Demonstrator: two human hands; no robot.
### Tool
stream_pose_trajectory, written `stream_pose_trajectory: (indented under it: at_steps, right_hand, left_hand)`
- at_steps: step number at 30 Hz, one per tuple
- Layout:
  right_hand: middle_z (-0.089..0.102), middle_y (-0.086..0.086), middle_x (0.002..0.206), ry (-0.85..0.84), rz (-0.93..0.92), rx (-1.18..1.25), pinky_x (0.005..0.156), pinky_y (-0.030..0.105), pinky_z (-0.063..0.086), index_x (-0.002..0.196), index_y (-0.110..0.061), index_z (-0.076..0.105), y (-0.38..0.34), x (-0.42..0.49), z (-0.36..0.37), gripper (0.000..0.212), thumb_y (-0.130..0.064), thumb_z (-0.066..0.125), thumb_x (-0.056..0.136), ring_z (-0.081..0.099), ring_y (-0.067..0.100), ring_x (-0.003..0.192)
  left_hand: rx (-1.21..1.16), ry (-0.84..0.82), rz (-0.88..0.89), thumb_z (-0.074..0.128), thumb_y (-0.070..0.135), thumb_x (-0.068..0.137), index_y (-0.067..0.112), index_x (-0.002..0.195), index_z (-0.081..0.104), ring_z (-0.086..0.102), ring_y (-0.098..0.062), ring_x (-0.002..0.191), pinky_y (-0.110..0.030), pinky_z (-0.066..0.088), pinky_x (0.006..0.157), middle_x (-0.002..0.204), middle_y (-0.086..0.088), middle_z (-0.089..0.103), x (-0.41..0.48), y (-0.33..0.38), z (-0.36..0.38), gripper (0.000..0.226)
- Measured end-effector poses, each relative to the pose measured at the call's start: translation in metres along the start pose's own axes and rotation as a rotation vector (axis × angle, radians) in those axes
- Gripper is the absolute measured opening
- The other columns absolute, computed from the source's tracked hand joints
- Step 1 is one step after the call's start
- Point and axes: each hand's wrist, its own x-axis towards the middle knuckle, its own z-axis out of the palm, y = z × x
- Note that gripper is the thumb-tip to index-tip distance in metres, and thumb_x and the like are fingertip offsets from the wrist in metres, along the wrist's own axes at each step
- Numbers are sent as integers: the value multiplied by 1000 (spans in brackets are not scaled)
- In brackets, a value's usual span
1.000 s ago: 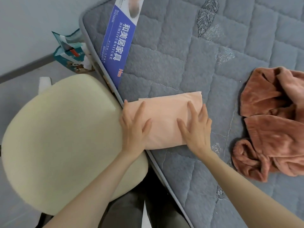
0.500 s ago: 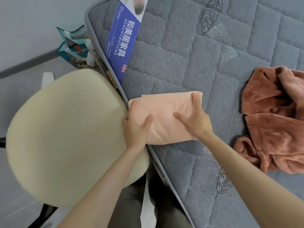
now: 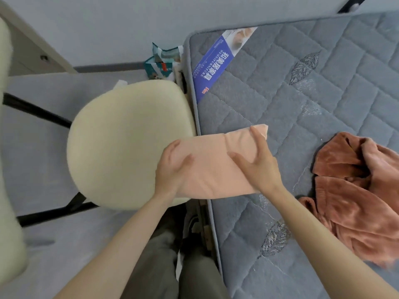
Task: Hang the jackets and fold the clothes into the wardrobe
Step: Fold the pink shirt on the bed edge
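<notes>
Grey quilted mattress [image 3: 302, 104] fills the right of the view, with a cream chair seat [image 3: 121, 147] beside it. The left hand [image 3: 172, 169] grips one end of the folded peach garment [image 3: 211, 169], thumb on top. The right hand [image 3: 261, 169] clasps the other end, thumb and forefinger over it, the other fingers hidden. The garment spans the mattress edge, partly over the seat. To carry it well, keep both ends level and supported so the folds hold. A rust fleece garment [image 3: 356, 190] lies crumpled further right.
</notes>
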Motion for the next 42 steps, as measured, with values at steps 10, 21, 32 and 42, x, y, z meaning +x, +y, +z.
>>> stream_pose_trajectory:
  at_steps: [10, 21, 32, 42]
  right_hand:
    - [54, -20, 88, -224, -271, -90, 64, 26, 37, 129, -52, 29, -78, -101, 7, 57, -46, 64, 85, 51, 14, 83]
    - [58, -6, 65, -571, -602, -302, 46, 16, 30, 118, -44, 33, -153, -259, 90, 39, -46, 59, 89, 54, 5, 55]
    - [54, -19, 70, -824, -878, -297, 57, 17, 35, 116, -43, 38, -205, -491, 203, 40, -40, 64, 86, 53, -1, 65]
    - [55, -25, 91, -1008, -1181, -86, 60, 11, 38, 115, -48, 37, -339, -701, 257, 40, -38, 63, 86, 55, -7, 81]
  left_hand:
    - [-130, 237, -86, 65, 35, 87, 39, 124, 48, 47, 13, 95, 2, 34, 76, 109, 41, 42, -130, 9, -104, 42]
    - [-362, 592, -214, 68, 32, 86, 48, 112, 49, 47, 22, 98, -7, 37, 81, 110, 38, 50, -305, -62, -232, 35]
    - [-455, 954, -226, 66, 25, 89, 30, 125, 52, 49, -6, 109, -21, 37, 93, 118, 19, 53, -520, -138, -387, 39]
    - [-265, 1328, -65, 60, 33, 91, 30, 128, 49, 42, -6, 107, -24, 33, 92, 118, 18, 45, -685, -111, -563, 38]
